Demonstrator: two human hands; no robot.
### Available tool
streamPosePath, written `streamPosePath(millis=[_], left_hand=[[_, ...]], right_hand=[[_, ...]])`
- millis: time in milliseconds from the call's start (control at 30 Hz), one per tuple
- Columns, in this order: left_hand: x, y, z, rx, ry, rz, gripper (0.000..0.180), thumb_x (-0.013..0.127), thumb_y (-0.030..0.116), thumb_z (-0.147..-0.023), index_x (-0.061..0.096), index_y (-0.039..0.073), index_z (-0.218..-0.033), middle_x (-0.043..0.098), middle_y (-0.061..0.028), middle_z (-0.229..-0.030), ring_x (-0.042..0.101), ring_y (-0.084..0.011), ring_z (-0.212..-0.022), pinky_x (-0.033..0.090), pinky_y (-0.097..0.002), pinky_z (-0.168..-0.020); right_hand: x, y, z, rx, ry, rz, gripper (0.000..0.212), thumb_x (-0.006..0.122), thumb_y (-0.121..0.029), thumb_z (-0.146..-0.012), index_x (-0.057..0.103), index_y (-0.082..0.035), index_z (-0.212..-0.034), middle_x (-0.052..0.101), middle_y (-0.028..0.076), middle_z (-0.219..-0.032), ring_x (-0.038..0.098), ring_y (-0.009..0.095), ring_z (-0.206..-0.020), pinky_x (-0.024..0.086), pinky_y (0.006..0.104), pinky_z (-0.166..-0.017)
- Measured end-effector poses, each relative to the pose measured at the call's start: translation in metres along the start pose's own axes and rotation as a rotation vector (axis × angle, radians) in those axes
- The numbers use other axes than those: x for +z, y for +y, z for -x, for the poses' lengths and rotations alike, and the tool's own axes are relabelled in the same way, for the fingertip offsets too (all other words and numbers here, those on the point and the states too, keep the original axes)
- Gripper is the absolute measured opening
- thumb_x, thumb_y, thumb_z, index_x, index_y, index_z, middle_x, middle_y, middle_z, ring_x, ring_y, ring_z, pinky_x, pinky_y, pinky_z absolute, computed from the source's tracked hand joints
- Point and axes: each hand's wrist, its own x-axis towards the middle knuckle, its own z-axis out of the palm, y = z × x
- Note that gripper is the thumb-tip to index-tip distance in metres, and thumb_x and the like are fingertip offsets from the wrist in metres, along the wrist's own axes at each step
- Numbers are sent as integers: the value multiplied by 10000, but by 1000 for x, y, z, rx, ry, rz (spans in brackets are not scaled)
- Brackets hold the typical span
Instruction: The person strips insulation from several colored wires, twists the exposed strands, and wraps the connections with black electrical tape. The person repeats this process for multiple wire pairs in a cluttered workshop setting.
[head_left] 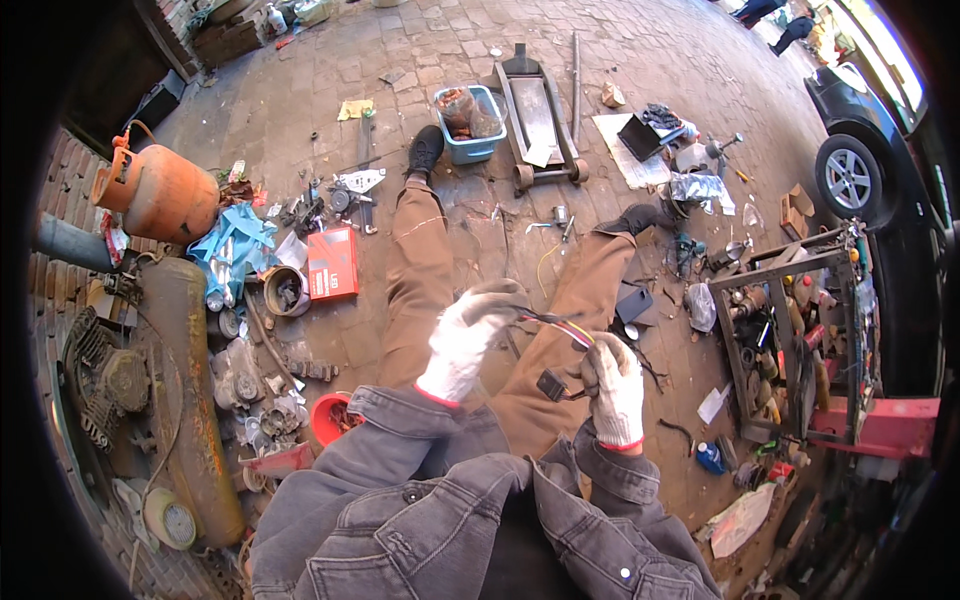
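Observation:
Both my hands wear white work gloves with dirty grey fingers and red cuffs, held over my lap. A short bundle of coloured wires (562, 324) stretches between them, with dark, pink, yellow and white strands showing. The fingers of my left hand (474, 335) are closed on the bundle's left end. My right hand (612, 385) pinches its right end. A small black connector block (551, 384) hangs from wires just left of my right hand. My brown-trousered legs stretch out ahead on the brick floor.
At left are an orange gas cylinder (165, 190), a red box (332, 264) and scattered metal parts. A red bowl (330, 420) sits beside my left thigh. Ahead stand a blue basket (473, 148) and a floor jack (538, 115). A metal tool rack (745, 350) and dark car (885, 240) are right.

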Motion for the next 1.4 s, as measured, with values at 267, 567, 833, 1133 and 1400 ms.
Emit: streamPosePath(millis=[267, 567, 833, 1133, 1400], left_hand=[[-54, -7, 26, 5, 79, 228, 338, 668, 144, -950, 628, -23, -1242, 693, -88, -1172, 651, -163, -1060, 519, -291, -916], [-93, -12, 19, -112, 212, -173, 270, 601, 105, -985, 655, -40, -1207, 717, -75, -1120, 658, -142, -1036, 487, -294, -988], [-124, 14, 15, 16, 331, -155, 313, 623, 140, -993, 629, -42, -1249, 700, -56, -1135, 636, -108, -1021, 491, -256, -932], [-171, 46, 39, -79, 440, -1035, 303, 681, 209, -919, 688, 10, -1147, 703, -102, -1143, 667, -212, -1025, 506, -344, -906], [-186, 58, 66, -258, 364, -1891, 828, 815, 437, -735, 502, -8, -1360, 483, -243, -1420, 551, -395, -1198, 446, -481, -1012]], right_hand=[[-12, -4, -15, 187, 258, -567, 241, 603, -262, -1030, 626, -22, -1033, 367, -93, -624, 306, 30, -498, 530, 252, -668], [-34, -2, -17, 67, 166, -647, 274, 618, -279, -1026, 608, -13, -1090, 301, -113, -653, 228, 10, -541, 209, 188, -493], [-35, -9, -10, 71, 209, -626, 270, 587, -295, -1039, 612, -33, -1099, 302, -100, -622, 254, 23, -498, 509, 243, -657], [-26, -14, -3, 40, 181, -524, 322, 616, -280, -1015, 639, 18, -1137, 352, -109, -644, 292, 14, -519, 478, 200, -615], [-13, -17, -7, 42, 83, -530, 384, 620, -291, -1016, 608, 68, -1154, 355, -87, -643, 277, 20, -504, 542, 237, -678]])
